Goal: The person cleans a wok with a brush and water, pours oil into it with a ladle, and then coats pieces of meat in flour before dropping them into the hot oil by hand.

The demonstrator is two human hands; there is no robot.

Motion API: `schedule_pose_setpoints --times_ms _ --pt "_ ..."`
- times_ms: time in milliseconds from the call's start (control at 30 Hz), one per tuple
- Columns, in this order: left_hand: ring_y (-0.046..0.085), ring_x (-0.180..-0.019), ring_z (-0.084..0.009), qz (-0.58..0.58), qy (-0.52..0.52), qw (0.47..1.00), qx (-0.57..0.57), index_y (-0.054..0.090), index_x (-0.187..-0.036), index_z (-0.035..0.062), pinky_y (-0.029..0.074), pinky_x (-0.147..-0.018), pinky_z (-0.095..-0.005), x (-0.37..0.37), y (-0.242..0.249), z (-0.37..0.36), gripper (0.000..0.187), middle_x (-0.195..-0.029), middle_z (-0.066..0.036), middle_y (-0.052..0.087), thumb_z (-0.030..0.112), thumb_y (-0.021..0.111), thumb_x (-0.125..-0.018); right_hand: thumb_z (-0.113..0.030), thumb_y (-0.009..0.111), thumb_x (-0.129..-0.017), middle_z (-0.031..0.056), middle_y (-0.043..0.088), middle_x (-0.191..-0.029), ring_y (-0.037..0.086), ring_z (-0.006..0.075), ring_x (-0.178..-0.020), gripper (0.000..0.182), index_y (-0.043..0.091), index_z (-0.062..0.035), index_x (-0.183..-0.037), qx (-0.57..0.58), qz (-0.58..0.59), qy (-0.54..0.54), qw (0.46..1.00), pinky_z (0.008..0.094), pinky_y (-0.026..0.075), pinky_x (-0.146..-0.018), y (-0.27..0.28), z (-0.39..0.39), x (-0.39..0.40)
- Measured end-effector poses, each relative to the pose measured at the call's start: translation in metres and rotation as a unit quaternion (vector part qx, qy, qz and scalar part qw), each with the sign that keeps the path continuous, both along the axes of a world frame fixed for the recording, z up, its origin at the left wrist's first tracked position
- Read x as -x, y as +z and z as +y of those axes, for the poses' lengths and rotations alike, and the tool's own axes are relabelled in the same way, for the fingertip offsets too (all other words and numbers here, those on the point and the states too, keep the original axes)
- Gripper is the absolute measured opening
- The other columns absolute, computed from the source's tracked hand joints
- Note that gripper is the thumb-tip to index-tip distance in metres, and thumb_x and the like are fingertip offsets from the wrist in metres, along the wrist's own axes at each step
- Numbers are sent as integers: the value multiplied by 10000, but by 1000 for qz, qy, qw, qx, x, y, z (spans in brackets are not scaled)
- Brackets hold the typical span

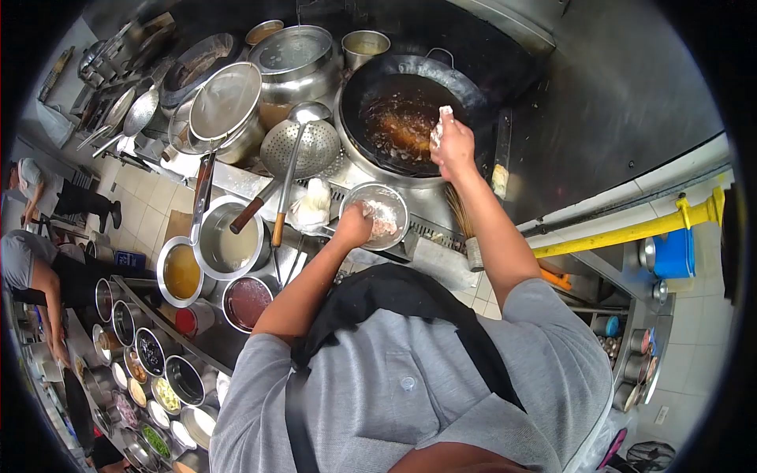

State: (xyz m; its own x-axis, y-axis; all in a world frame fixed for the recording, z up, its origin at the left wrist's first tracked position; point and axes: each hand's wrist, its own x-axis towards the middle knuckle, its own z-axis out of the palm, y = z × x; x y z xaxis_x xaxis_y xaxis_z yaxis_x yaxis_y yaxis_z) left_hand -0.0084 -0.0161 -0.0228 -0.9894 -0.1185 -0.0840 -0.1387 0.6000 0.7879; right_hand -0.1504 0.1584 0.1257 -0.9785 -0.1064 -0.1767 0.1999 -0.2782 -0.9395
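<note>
My right hand [453, 148] is over the right side of a black wok [465, 87] of bubbling dark oil. Its fingers are closed and caked with white flour, around what looks like a floured piece of food [436, 135]. Golden pieces [402, 130] are frying in the oil below. My left hand [354, 225] reaches over the left rim of a metal bowl [404, 206], which holds flour-coated pinkish pieces [384, 221]. Its fingers are curled, with the tips hidden, so what they grip cannot be made out.
Left of the wok are a perforated skimmer [288, 148], a ladle [293, 169], a mesh strainer [226, 102] and a lidded pot [292, 54]. A bamboo brush [465, 225] stands by my right forearm. Pots of liquid [235, 236] are at left. Another person [35, 268] works far left.
</note>
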Motion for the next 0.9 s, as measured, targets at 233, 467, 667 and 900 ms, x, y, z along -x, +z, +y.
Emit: schedule_pose_setpoints --times_ms 233,467,667,900 --pt "561 -977 -438 1 6 999 -38 559 -969 -107 441 -885 -436 -4 9 1 387 -978 -321 586 180 608 -714 1 623 -798 97 584 -986 615 186 -846 533 383 -27 -1274 -135 62 215 965 301 540 -659 -8 9 64" --pt "518 -1045 -438 -2 11 1000 1 532 -1034 -94 429 -908 -439 -13 8 -2 421 -1076 -324 539 141 615 -695 -173 726 -685 174 629 -899 641 289 -766 219 669 -24 -834 -553 305 219 744 348 507 -637 -66 -29 119" --pt "534 -1018 -424 67 -46 992 92 522 -1045 -69 441 -894 -440 -16 10 3 338 -1056 -294 546 90 556 -749 -166 626 -741 214 646 -886 627 362 -869 169 692 -64 -859 -670 271 192 664 425 494 -808 -107 -65 124" --pt "606 -947 -302 -1 -146 924 354 599 -982 21 518 -773 -375 5 -14 10 232 -985 -161 636 132 549 -784 -187 606 -752 203 640 -844 622 359 -819 168 682 -47 -804 -588 386 93 705 424 498 -759 -56 -43 90"
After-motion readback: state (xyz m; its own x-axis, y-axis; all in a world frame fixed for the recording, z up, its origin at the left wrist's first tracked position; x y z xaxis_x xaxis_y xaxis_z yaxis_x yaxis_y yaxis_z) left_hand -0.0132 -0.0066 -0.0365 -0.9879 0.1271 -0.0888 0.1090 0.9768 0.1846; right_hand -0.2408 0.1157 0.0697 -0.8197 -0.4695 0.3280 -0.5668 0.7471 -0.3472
